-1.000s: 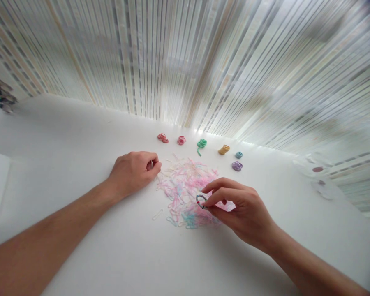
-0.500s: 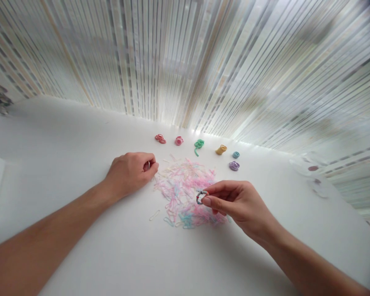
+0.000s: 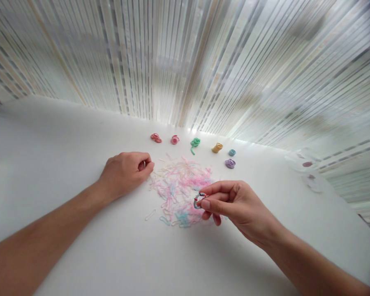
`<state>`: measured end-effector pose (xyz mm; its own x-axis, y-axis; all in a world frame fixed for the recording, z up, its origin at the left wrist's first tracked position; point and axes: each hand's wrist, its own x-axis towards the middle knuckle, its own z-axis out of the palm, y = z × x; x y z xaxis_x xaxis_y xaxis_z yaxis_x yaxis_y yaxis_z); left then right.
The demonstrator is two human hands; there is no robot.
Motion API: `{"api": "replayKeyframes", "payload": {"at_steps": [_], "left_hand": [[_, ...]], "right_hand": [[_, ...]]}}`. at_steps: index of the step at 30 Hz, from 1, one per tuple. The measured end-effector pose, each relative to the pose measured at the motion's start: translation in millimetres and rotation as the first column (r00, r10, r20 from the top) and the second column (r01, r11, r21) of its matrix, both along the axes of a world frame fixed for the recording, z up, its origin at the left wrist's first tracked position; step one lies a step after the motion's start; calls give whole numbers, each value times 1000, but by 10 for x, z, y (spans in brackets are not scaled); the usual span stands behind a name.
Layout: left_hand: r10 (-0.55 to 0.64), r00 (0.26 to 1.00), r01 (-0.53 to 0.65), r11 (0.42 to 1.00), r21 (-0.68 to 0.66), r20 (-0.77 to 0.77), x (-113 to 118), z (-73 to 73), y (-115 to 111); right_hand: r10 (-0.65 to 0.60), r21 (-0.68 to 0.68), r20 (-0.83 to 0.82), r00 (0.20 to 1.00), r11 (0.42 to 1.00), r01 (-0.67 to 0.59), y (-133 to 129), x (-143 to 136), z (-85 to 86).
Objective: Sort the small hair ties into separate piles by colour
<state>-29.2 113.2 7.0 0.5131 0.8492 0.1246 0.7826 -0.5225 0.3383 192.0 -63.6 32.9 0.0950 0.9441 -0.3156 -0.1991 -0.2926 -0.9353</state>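
My right hand (image 3: 226,201) pinches a small grey ring-shaped band (image 3: 197,201) with red and dark marks between thumb and index finger. It is held above the right side of a loose pile of pastel loops (image 3: 180,185), pink, white and light blue. The other fingers of that hand are partly curled beneath. On the table at the pile's left edge rests my left hand (image 3: 128,170), its fingers curled and thumb against the index finger. Whether anything is inside that grip is hidden.
Behind the pile lie small coiled bundles: red (image 3: 156,138), pink (image 3: 174,139), green (image 3: 195,144), yellow (image 3: 217,148), blue (image 3: 232,152) and purple (image 3: 230,163). Clear plastic pieces (image 3: 304,160) lie at the right. A striped string curtain (image 3: 172,61) hangs along the table's (image 3: 126,255) back edge.
The view has shifted slightly, so the table things appear a little further left. The grey band has turned a little in my right hand's fingers. My left hand stays at the pile's edge.
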Motion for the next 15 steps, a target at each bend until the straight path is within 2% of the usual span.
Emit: {"api": "replayKeyframes", "payload": {"at_steps": [15], "left_hand": [[4,1000,-4,1000,-3,-11,11,2,2]], "right_hand": [[15,3,-28,999,1000,-15,9,-3,-2]]}}
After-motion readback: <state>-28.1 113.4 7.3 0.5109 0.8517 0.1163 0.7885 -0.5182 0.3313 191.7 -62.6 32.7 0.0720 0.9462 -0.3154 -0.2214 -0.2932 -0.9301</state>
